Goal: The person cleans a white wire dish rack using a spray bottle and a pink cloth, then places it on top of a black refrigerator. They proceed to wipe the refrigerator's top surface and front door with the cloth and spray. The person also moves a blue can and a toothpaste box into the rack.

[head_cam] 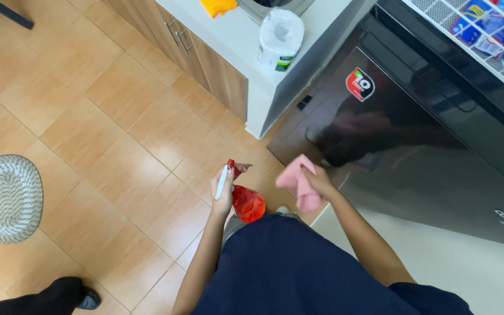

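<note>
The red spray bottle is held at the lower centre of the frame by the left hand, which is closed around its neck so the white trigger is within reach of the fingers. A pink cloth is gripped in the right hand, close to the glossy black refrigerator door at the right. A roll of paper towel is seen on the white counter above.

red spray bottle: upright, held over tiled floor | pink cloth: crumpled, held near black appliance
</note>
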